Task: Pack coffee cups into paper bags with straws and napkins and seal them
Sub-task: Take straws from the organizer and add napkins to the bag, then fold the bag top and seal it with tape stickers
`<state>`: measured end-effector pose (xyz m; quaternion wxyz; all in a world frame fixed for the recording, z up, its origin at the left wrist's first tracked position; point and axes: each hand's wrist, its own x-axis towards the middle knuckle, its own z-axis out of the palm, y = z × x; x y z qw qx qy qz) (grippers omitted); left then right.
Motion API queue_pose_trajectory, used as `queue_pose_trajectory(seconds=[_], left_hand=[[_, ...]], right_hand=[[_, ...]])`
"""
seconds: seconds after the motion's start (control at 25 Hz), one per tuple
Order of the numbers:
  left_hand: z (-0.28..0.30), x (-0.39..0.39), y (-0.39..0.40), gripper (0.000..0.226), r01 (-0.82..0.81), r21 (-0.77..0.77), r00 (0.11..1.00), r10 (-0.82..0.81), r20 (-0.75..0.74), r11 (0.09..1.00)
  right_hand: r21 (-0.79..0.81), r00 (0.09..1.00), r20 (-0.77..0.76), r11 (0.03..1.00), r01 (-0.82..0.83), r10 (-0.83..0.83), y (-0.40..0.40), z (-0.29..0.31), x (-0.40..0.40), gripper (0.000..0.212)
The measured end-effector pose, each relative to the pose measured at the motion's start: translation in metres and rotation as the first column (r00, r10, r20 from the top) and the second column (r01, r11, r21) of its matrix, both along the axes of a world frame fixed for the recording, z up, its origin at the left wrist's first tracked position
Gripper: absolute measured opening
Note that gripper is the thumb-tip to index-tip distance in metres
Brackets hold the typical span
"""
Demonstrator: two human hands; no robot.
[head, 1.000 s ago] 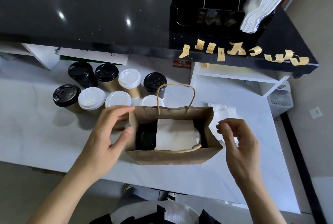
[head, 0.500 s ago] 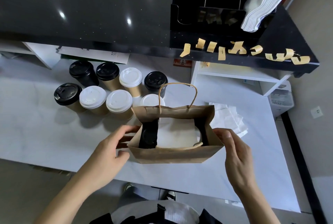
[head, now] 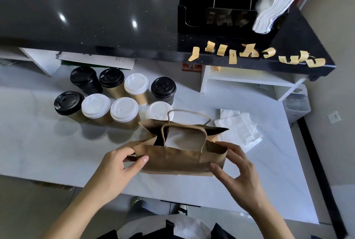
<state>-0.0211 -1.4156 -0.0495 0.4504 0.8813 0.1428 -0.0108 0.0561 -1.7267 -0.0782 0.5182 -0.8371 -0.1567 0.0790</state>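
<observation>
The paper bag (head: 180, 159) stands on the white surface (head: 38, 142), its thin, easily creased near wall pinched at each end by the left hand (head: 117, 167) and right hand (head: 236, 169); support its loaded base when lifting.

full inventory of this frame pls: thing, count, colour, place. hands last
paper bag: 1, brown kraft, near edge of white table, mouth partly folded, twine handles up
napkin in bag: 1, white, seen through the mouth
lidded cups: 8 on the table left of and behind the bag; 4 black lids, 4 white lids
loose napkins: small pile, white, table right of bag
tape strips: about nine, tan, stuck along front edge of black counter
black organiser: 1, on counter, back right
napkin stack: 1, white, leaning in organiser
white table: 1
left hand: grips bag's left end
right hand: grips bag's right end
</observation>
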Motion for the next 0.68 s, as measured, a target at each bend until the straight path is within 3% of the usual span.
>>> queue_pose_trajectory(seconds=[0.16, 0.32, 0.4, 0.48, 0.6, 0.68], left_hand=[[0.006, 0.007, 0.000, 0.010, 0.030, -0.043, 0.997, -0.028, 0.067, 0.999], [0.011, 0.015, 0.005, 0.057, 0.042, -0.012, 0.981, -0.039, 0.192, 0.999], [0.015, 0.020, 0.009, 0.092, 0.075, -0.070, 0.980, -0.060, 0.190, 0.995], [0.019, 0.026, 0.011, 0.107, 0.149, -0.063, 0.976, -0.136, 0.172, 0.987], [0.023, 0.036, 0.014, 0.103, 0.170, -0.035, 0.979, -0.165, 0.117, 0.985], [0.023, 0.040, 0.015, 0.088, 0.188, 0.010, 0.974, -0.188, 0.127, 0.982]], right_hand=[[0.069, 0.997, -0.077, 0.997, 0.032, -0.027, -0.004, 0.005, 0.005, 0.013], [0.092, 0.996, -0.039, 0.993, 0.078, -0.074, -0.003, 0.006, 0.011, 0.005], [0.105, 0.997, 0.014, 0.992, 0.076, -0.078, -0.003, 0.003, 0.014, 0.005], [0.101, 0.997, 0.057, 0.994, 0.042, -0.048, -0.005, 0.000, 0.016, 0.010], [0.073, 1.000, 0.024, 0.997, 0.003, -0.005, -0.007, 0.003, 0.018, 0.008], [0.043, 1.000, 0.003, 0.999, 0.019, -0.019, -0.008, 0.007, 0.020, 0.011]])
